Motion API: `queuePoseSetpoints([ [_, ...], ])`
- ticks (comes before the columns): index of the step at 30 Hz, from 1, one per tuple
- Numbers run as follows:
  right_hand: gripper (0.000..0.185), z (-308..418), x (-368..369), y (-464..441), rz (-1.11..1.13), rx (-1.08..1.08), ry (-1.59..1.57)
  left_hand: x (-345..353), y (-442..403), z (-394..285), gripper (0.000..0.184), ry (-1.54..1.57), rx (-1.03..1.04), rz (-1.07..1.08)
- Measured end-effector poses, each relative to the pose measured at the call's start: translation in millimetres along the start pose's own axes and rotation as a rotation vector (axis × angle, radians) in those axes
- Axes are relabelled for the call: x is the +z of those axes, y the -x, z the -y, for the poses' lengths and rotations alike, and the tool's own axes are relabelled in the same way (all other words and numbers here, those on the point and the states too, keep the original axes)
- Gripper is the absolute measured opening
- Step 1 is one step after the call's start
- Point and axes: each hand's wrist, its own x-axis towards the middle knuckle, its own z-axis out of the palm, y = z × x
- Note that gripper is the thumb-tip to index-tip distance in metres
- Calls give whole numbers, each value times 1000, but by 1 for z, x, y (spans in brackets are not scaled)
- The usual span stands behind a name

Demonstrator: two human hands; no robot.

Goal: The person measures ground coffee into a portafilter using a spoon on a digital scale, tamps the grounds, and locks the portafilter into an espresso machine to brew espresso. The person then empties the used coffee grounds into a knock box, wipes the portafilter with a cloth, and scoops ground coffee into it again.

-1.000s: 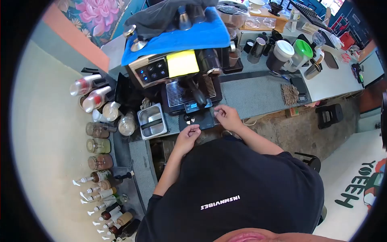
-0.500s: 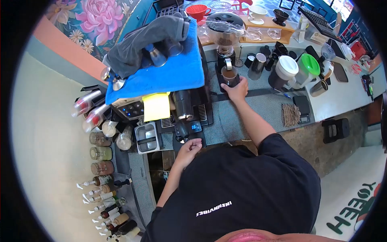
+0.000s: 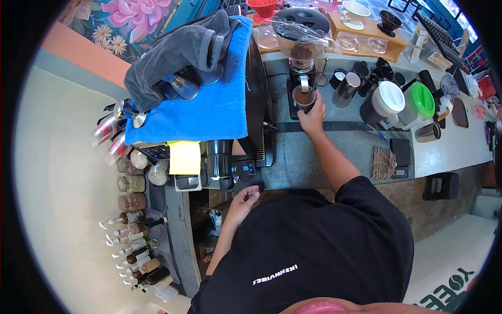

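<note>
At the black coffee grinder, my right hand is closed around a clear cup with brown ground coffee in it. The cup sits directly below the grinder's spout, and whether it rests on the base is hard to see. My left hand is by the counter's front edge, fingers curled and pressed together; anything between them is hidden. Just beyond it, a black scale with a lit blue display lies partly behind a black cylindrical device.
An espresso machine topped with a blue towel stands left of the grinder. Right of it are a steel pitcher, a white-lidded jug and a green-lidded jug. A brown cloth lies near the front edge. Several pump bottles line the left.
The camera view has shifted, so the counter items sit differently in it. My right hand still holds the cup under the spout. My left hand remains near the scale, fingers curled.
</note>
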Motion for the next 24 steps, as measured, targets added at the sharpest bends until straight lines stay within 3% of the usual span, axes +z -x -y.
queuePoseSetpoints([
  [6, 95, -6, -30, 31, -8, -75, 14, 11, -16, -8, 45, -61, 17, 75],
  [9, 90, -26, -50, 67, 24, -231, 93, 13, -17, -18, 46, -47, -25, 122],
  [10, 80, -21, -61, 83, 54, -230, 138, 12, -18, -17, 46, -76, 44, 137],
  [16, 52, 8, -93, 176, 548, -331, -32, -8, -15, -18, 47, -144, 96, 225],
  [19, 48, 38, -83, 205, 633, -255, -49, -25, -9, -16, 46, -140, 86, 267],
  [24, 52, 48, -39, 240, 520, -254, 149, -62, 11, 3, 46, -185, 138, 291],
])
